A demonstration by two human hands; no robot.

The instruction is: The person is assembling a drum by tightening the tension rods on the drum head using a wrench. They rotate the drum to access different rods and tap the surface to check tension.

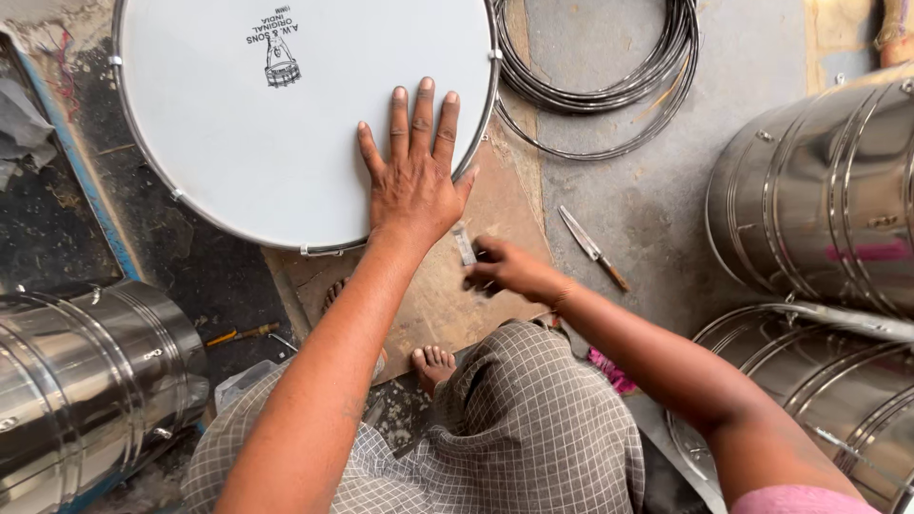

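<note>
- The white drumhead, round with a metal rim, lies flat on the floor at upper left, partly over a brown board.
- The left hand presses flat on the skin near its lower right edge, grip spread wide.
- The right hand hovers just off the rim, grip pinching a small metal piece.
- A black printed mark with a little drum drawing sits near the skin's far edge.
- A knife lies on bare concrete right of the board, with open floor around it.
- Wire hoops coil beyond; shiny steel drum shells crowd the right, another shell the left.
</note>
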